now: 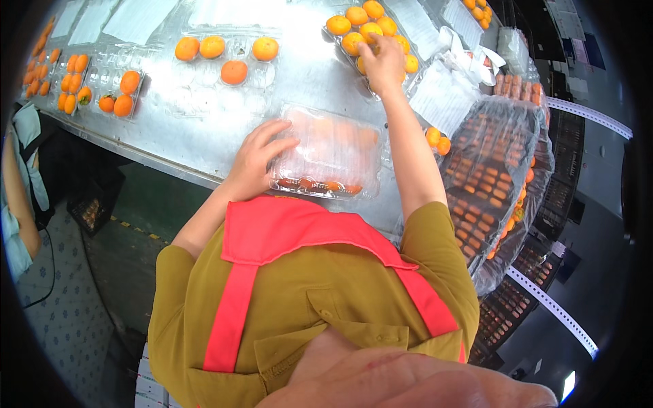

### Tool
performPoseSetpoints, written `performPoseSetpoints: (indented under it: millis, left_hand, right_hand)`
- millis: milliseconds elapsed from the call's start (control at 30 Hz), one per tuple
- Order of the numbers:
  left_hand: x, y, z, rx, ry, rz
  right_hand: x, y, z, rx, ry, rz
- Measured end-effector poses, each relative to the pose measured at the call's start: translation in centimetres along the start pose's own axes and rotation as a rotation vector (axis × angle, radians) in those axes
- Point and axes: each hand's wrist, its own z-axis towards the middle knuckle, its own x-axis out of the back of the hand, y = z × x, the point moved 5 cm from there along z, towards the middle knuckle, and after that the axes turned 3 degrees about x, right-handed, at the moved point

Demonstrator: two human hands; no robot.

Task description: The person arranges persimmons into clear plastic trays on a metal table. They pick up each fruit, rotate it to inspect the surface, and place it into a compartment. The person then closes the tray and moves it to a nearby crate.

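On the metal table before me lies a clear plastic clamshell box (329, 153) with orange fruit inside, its lid down over them. My left hand (262, 158) rests on the left side of this box, fingers spread over the lid's edge. My right hand (385, 64) reaches to a clear tray of orange persimmons (357, 15) at the upper right, its fingertips touching fruit near the tray's middle; whether it grips one I cannot tell. Farther left, an open clear tray (219, 97) holds several persimmons (234, 72) in its back cups, with other cups bare.
More fruit trays (115, 84) line the left of the table. White sheets (445, 94) and crumpled white wrapping lie at right, beside two loose persimmons (437, 142) and a plastic-covered stack of fruit (484, 178). Another person's arm (20, 199) shows at far left.
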Motion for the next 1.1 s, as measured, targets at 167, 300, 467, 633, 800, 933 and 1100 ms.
performPoseSetpoints:
  millis: [167,300,467,633,800,933,1100]
  left_hand:
    - [0.2,-0.8,-0.4,-0.027,-0.131,0.131]
    - [1.5,-1.1,0.8,0.051,-0.113,0.015]
    - [1.6,-1.0,4.3,0.168,-0.033,-0.185]
    - [0.0,-0.4,6.0,0.140,-0.052,-0.253]
    - [-0.7,-1.4,5.6,0.193,-0.050,-0.285]
    - [-0.9,-1.7,6.6,0.206,-0.020,-0.320]
    - [-1.9,-3.1,8.7,0.295,-0.022,-0.456]
  right_hand:
    - [2.4,8.3,-0.4,-0.372,0.180,0.470]
    - [4.0,10.5,-1.0,-0.358,0.293,0.556]
    - [2.0,2.2,0.4,0.201,-0.090,0.271]
    - [-0.1,-1.4,1.0,0.371,-0.201,0.125]
    - [-1.0,-1.6,0.8,0.415,-0.256,0.037]
    - [-1.5,-1.6,0.9,0.476,-0.233,0.003]
    - [-0.3,-1.8,2.0,0.486,-0.189,0.031]
